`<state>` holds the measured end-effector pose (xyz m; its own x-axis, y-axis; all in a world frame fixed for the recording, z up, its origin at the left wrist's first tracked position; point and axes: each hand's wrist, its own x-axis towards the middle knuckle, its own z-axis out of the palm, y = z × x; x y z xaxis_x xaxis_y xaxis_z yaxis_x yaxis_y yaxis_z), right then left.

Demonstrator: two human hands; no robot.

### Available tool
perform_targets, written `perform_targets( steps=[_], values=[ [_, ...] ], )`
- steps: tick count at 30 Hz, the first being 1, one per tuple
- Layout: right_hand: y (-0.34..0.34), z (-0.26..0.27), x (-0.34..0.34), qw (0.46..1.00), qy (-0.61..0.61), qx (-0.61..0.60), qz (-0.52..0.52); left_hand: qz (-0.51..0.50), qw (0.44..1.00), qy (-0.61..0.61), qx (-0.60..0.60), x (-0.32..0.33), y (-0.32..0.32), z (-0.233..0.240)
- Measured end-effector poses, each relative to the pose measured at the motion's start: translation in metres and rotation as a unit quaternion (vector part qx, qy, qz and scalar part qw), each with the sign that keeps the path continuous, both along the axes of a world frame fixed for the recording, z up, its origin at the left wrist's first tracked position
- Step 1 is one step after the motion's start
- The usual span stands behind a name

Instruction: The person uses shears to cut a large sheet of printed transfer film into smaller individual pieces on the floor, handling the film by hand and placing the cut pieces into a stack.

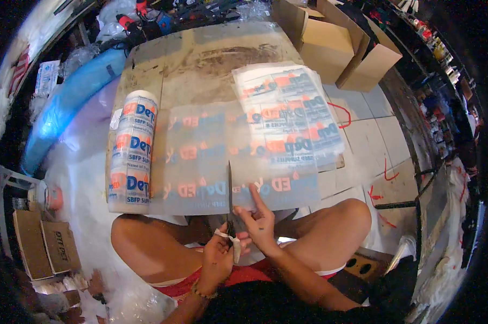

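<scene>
A printed translucent plastic sheet (195, 162) lies flat before me, its print reversed. A long-bladed cutting tool (229, 186) rests upright in the picture at the sheet's near edge, its blade over the film. My left hand (218, 249) grips its handle, which has white wrapping; whether it is scissors or a knife is unclear. Just right of the blade is my right hand (262, 227), index finger stretched over the film and thumb at its edge. Any pinch on the film is hidden. To the left stands a printed plastic film roll (134, 154), lying lengthwise.
Under the film is a worn wooden board (179, 81). Printed cut sheets (284, 109) are stacked at its right. Open cardboard boxes (329, 44) stand at the far right, beside floor tiles (373, 105). A blue plastic-wrapped roll (66, 109) curves along the left.
</scene>
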<state>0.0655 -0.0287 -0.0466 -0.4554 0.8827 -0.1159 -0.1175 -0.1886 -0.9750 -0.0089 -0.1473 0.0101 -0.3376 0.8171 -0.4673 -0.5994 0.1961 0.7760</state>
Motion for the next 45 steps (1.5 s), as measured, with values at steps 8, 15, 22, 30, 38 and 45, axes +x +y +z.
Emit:
perform_targets(
  steps=[8, 15, 22, 30, 38, 45],
  values=[
    [0.003, 0.016, 0.005, 0.987, -0.034, -0.148, 0.051, 0.029, 0.999, -0.013, -0.011, -0.014, 0.020, -0.013],
    [0.002, 0.001, 0.008, 0.995, -0.016, -0.076, 0.066, -0.024, 0.991, 0.125, -0.041, -0.024, 0.038, 0.000],
    [0.005, -0.021, 0.010, 0.983, -0.100, 0.146, 0.046, 0.032, 0.997, 0.064, -0.004, -0.033, 0.063, -0.008],
    [0.007, -0.013, 0.008, 0.980, -0.115, 0.157, 0.039, 0.012, 0.998, 0.047, 0.039, -0.050, 0.087, -0.016],
    [0.004, -0.025, 0.006, 0.975, -0.144, 0.172, 0.013, 0.008, 0.997, 0.072, 0.036, -0.067, 0.114, -0.010],
    [0.003, -0.013, 0.005, 0.980, -0.145, 0.132, 0.026, 0.020, 0.995, 0.085, 0.050, -0.081, 0.142, -0.005]
  ],
)
